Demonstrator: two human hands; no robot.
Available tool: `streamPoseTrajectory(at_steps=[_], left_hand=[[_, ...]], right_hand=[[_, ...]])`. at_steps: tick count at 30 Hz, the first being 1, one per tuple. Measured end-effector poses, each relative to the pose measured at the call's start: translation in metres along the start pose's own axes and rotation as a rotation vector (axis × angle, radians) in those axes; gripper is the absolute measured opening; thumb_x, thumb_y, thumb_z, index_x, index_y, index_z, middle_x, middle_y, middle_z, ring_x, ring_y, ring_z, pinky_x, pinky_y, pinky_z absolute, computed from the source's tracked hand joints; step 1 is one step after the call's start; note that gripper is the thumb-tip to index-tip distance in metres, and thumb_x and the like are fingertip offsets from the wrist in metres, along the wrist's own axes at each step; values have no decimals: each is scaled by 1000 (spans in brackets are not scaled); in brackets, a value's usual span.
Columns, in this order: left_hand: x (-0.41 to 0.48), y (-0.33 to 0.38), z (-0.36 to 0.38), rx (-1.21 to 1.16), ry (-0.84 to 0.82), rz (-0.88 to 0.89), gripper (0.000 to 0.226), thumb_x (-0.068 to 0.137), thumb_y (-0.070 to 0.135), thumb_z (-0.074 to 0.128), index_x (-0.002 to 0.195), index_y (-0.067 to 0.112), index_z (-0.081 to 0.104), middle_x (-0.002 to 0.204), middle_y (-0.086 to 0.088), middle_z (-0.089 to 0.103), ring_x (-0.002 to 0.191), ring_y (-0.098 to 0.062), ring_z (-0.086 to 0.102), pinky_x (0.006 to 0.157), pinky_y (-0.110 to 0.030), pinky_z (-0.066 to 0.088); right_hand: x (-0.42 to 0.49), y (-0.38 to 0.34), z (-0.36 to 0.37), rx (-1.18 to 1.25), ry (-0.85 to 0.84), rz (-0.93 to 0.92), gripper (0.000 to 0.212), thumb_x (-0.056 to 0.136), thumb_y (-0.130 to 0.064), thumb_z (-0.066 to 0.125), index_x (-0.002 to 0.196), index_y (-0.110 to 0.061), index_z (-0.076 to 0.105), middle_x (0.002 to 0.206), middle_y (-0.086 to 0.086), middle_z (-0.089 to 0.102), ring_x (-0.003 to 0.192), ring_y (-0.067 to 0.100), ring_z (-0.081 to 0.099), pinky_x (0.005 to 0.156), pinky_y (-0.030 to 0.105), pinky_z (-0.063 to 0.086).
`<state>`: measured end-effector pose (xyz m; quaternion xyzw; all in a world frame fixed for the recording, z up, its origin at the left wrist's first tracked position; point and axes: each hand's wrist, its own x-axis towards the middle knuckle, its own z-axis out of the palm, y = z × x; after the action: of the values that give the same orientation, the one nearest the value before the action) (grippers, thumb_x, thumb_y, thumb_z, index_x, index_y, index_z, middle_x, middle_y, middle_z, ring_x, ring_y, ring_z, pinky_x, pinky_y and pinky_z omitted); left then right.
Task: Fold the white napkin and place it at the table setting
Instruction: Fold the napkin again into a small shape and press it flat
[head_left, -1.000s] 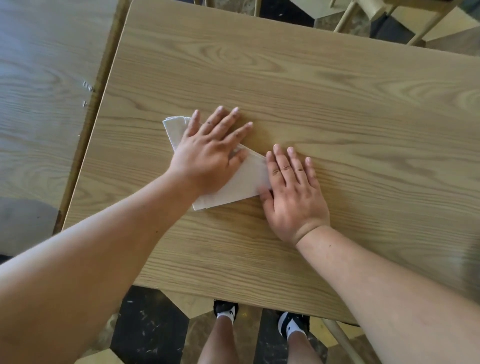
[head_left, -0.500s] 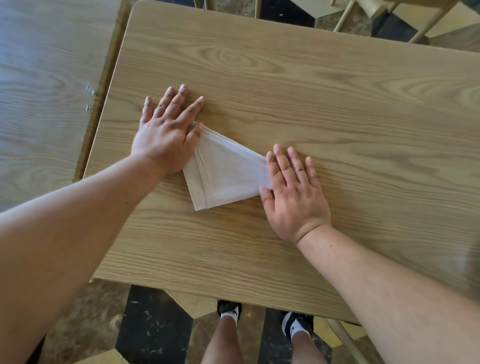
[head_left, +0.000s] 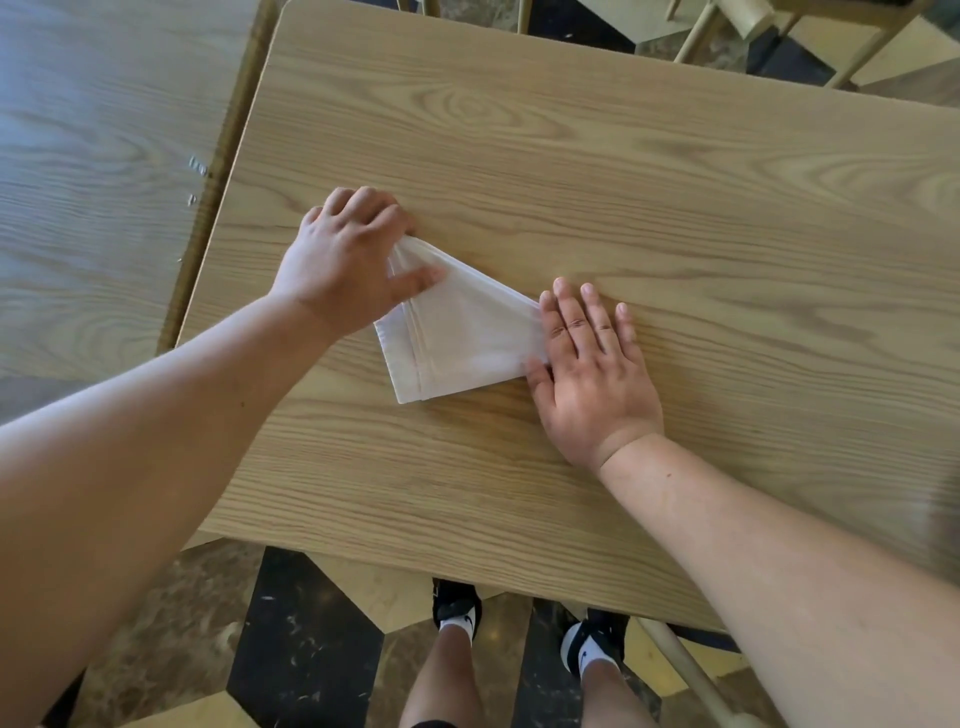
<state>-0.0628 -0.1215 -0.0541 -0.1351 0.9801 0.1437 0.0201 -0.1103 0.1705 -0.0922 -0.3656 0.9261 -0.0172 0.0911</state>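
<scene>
The white napkin (head_left: 460, 338) lies folded into a rough triangle on the light wooden table (head_left: 623, 182), near its left half. My left hand (head_left: 348, 265) is curled over the napkin's upper left corner, fingers and thumb pinching that corner, which is lifted slightly and bunched. My right hand (head_left: 592, 364) lies flat with fingers spread on the table, pressing down the napkin's right tip. The napkin's lower left edge shows a stitched hem and lies flat.
A second wooden table (head_left: 93, 182) stands close on the left, with a narrow gap between. Chair legs and pale wooden furniture (head_left: 727, 31) stand beyond the far edge. My legs and black shoes (head_left: 457, 608) show below the near edge.
My left hand went from pressing flat on the napkin to sliding left off it, then curled back and gripped the upper left corner. My right hand stayed pressed on the right tip.
</scene>
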Motion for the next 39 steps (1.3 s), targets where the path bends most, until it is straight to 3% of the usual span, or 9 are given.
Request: streamPoseTrajectory(at_steps=[5,12,16,22,27,29,31,35,39], left_hand=[[10,16,-30,11,-222,-134,48,84,62,77,117,31,63,121,3,59,115,-26,54,81,-37,40],[-24,21,-47,-109,-399,-497,22,91,42,74,91,21,66,98,-5,67,83,-26,59,65,-33,40],[-75,41,-35,-534,-371,-797,11,91,21,73,94,10,72,90,-12,73,67,-24,67,51,-29,55],[-123,113,-16,-1226,-465,-1028,18,98,6,67,115,1,70,93,-17,79,69,-21,75,60,-34,66],[-134,160,-11,-1464,-570,-1062,18,101,9,66,119,5,65,92,-12,81,71,-20,77,67,-32,67],[-136,166,-7,-1374,-582,-1016,15,102,16,67,115,9,67,94,-10,82,75,-20,79,75,-36,68],[-138,159,-2,-1032,-498,-880,17,100,32,69,108,18,69,94,0,81,76,-19,79,77,-41,67],[-142,114,17,-161,-81,-307,36,97,46,59,130,32,61,122,3,66,109,-28,64,86,-45,57],[-130,70,43,8,12,204,45,98,45,58,140,32,67,153,-9,54,139,-37,52,115,-57,42]], right_hand=[[0,1,-16,146,-101,-3,72,107,-52,18,167,-18,-1,176,1,-6,162,22,-12,130,47,-10],[-11,-14,-41,300,236,-146,60,93,-32,59,148,-8,51,153,16,53,148,40,41,125,61,25],[-26,-23,-34,271,249,-299,51,88,-32,63,133,-8,65,133,15,65,129,39,58,113,57,42],[-64,-8,-18,153,-3,-372,91,86,-64,70,155,-11,43,157,13,47,152,36,37,125,55,29],[-85,3,-12,167,64,-350,70,97,-50,58,153,-9,49,157,13,51,151,36,40,123,56,33],[-85,8,-7,195,124,-350,53,99,-37,63,144,-11,60,150,13,59,145,36,48,120,55,37],[-83,13,-1,218,195,-375,38,97,-22,66,133,-14,70,143,13,64,138,38,55,117,54,40],[-80,17,4,222,237,-413,38,88,-4,75,123,-17,76,139,11,67,132,40,59,116,54,41],[-80,17,4,225,216,-427,42,88,-6,65,127,-19,74,140,10,65,134,38,57,117,54,40]])
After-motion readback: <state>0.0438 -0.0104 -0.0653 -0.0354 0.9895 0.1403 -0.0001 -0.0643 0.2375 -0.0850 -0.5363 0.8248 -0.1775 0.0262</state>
